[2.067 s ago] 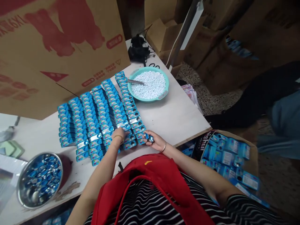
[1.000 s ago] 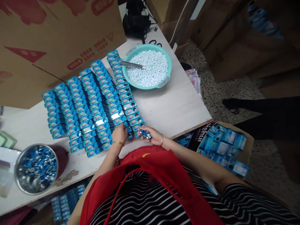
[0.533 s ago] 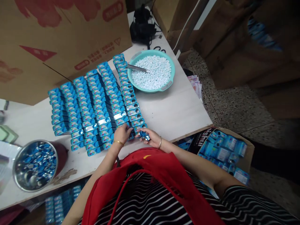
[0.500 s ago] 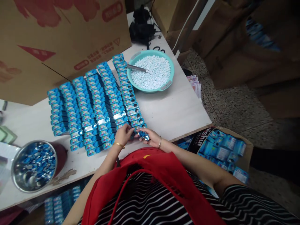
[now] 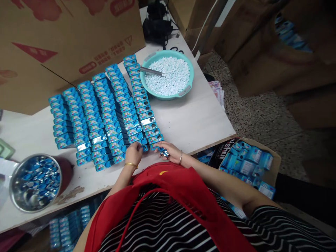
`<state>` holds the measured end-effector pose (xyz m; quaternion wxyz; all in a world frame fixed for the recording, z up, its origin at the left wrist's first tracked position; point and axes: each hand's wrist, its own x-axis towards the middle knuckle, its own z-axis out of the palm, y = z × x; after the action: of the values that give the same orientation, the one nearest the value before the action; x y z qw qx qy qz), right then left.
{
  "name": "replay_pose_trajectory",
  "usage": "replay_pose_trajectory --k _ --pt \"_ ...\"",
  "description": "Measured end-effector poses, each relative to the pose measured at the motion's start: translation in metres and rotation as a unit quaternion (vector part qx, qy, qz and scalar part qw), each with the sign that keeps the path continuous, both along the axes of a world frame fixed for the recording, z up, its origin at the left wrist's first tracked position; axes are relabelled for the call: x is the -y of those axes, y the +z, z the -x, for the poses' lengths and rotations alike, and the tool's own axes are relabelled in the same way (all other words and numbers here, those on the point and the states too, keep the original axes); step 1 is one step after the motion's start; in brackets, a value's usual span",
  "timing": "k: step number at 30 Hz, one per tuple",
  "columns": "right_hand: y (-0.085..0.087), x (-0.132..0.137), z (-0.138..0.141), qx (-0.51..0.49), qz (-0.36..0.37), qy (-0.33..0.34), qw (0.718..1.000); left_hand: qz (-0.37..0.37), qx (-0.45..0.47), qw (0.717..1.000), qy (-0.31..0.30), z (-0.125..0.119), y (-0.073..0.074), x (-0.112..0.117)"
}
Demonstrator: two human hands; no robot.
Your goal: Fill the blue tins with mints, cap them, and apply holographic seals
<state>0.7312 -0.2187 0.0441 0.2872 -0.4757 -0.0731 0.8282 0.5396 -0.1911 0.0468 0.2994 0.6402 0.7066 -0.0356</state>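
Several rows of small blue tins (image 5: 102,112) lie packed side by side on the white table (image 5: 189,122). My left hand (image 5: 133,153) rests curled on the nearest tins of the right-hand rows. My right hand (image 5: 168,150) is closed on a small blue tin (image 5: 164,152) at the near end of the rightmost row, close to the table's front edge. A teal basin (image 5: 191,73) of white tablets with a metal scoop (image 5: 151,71) stands at the far right of the rows.
A metal bowl (image 5: 34,182) of blue lids sits front left. A large cardboard box (image 5: 65,38) stands behind the rows. An open carton (image 5: 246,164) of blue packets sits on the floor to the right. A black object (image 5: 157,21) lies at the table's far end.
Both hands stayed at the near end of the right rows, the right one still on a tin. The camera view shifted slightly; a person's legs at right left the view.
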Motion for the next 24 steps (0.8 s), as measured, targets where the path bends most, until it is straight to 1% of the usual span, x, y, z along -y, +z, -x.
replay_pose_trajectory --k 4,7,10,12,13,14,16,17,19,21,22,24 --pt "0.002 0.008 -0.015 -0.004 -0.014 -0.002 1.000 0.091 -0.118 0.988 -0.029 -0.007 0.001 -0.014" --pt "0.001 0.013 -0.022 -0.015 -0.011 -0.006 1.000 0.145 -0.169 0.973 -0.059 -0.007 0.002 -0.026" --pt "0.000 0.012 -0.022 -0.045 0.007 -0.006 0.999 0.160 -0.201 0.963 -0.080 -0.004 0.004 -0.030" --pt "0.000 0.010 -0.020 -0.059 0.014 -0.001 0.998 0.142 -0.205 0.964 -0.096 -0.005 0.008 -0.026" --pt "0.000 0.008 -0.019 -0.060 0.016 0.000 0.998 0.120 -0.190 0.969 -0.104 -0.008 0.011 -0.023" --pt "0.000 0.007 -0.018 -0.061 0.016 0.000 0.998 0.093 -0.155 0.977 -0.111 -0.011 0.014 -0.019" --pt "0.001 0.006 -0.016 -0.060 0.018 -0.007 0.998 0.033 -0.034 0.991 -0.126 -0.022 0.020 -0.010" --pt "0.001 0.006 -0.015 -0.062 0.018 -0.012 0.998 0.009 0.038 0.990 -0.135 -0.029 0.022 -0.006" --pt "0.002 0.006 -0.014 -0.070 0.018 -0.022 0.997 -0.015 0.149 0.975 -0.164 -0.043 0.025 -0.001" --pt "0.002 0.005 -0.013 -0.076 0.016 -0.026 0.997 -0.023 0.183 0.964 -0.190 -0.056 0.025 0.001" --pt "0.002 0.005 -0.013 -0.078 0.014 -0.024 0.997 -0.025 0.177 0.964 -0.197 -0.061 0.025 0.002" --pt "0.000 0.005 -0.013 -0.077 0.010 -0.024 0.997 -0.033 0.137 0.970 -0.200 -0.070 0.025 0.002"
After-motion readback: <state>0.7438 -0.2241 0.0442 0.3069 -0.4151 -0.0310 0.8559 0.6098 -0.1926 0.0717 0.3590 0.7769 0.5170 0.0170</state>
